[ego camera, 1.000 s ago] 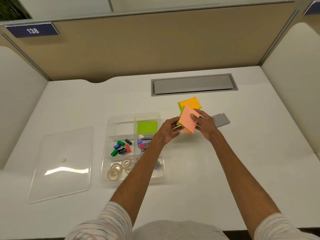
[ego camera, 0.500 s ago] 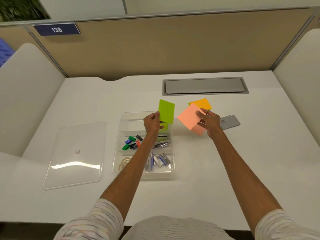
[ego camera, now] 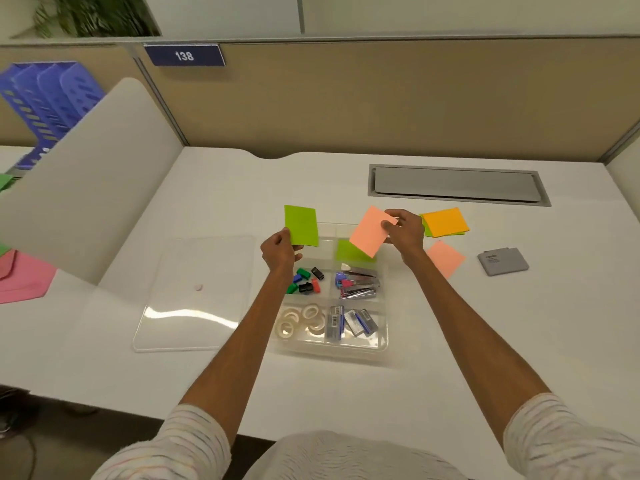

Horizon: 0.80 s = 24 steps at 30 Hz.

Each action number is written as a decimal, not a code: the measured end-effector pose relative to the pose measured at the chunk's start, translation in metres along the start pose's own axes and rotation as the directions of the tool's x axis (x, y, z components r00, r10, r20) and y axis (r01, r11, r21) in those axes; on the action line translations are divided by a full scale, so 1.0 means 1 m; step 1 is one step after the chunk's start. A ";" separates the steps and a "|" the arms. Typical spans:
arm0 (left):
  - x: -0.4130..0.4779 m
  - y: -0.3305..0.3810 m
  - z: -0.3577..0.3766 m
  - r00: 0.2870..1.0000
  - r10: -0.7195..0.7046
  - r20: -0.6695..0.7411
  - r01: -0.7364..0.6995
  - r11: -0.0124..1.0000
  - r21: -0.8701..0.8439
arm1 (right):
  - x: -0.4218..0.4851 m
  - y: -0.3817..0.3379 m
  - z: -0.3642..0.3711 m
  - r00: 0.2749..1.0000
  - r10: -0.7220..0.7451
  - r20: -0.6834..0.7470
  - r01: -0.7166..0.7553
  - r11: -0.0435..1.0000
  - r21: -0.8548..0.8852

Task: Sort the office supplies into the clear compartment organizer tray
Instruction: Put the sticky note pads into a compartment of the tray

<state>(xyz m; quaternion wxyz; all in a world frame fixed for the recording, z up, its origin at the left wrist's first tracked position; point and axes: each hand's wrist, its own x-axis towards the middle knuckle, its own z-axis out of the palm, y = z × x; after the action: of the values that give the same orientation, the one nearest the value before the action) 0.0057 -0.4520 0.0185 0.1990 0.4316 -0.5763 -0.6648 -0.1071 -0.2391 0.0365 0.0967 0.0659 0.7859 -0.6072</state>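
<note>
Tape rolls [ego camera: 301, 318] and small boxed refills [ego camera: 349, 322] fill the near compartments of the clear organizer tray [ego camera: 329, 351] on a white desk, with coloured clips [ego camera: 306, 282] just behind them. Above the far row, the left hand [ego camera: 278, 252] pinches the lower corner of a green note [ego camera: 300, 225], held upright over the far-left compartment. The right hand [ego camera: 407, 233] pinches the right edge of a pink note [ego camera: 369, 232], tilted above the far-right compartment, where a second green sheet [ego camera: 348, 251] already lies. Each sheet looks feather-light and limp, apt to curl or crease, so a thumb-and-finger pinch at an edge suits it, and it is better laid flat than dropped. To the right, outside the tray, a loose pink sheet [ego camera: 445, 259] and an orange stack [ego camera: 445, 221] wait on the desk.
</note>
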 end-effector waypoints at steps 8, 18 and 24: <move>0.012 -0.004 -0.031 1.000 0.012 -0.012 -0.011 0.999 0.053 | -0.006 -0.001 0.043 0.999 0.015 0.051 -0.014 1.000 -0.022; 0.026 -0.007 -0.050 1.000 -0.012 -0.008 0.012 0.999 0.041 | -0.007 -0.005 0.081 1.000 -0.008 0.008 0.008 0.996 -0.084; 0.024 -0.012 -0.038 0.999 -0.029 0.041 0.027 0.999 0.036 | 0.002 0.003 0.060 0.983 -0.009 -0.182 -0.029 0.978 -0.206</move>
<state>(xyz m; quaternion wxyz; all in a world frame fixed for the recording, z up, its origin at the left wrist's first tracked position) 0.0255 -0.4899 0.0000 0.1703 0.4293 -0.5858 -0.6660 -0.1041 -0.2965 0.0188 0.0338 0.1145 0.8502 -0.5127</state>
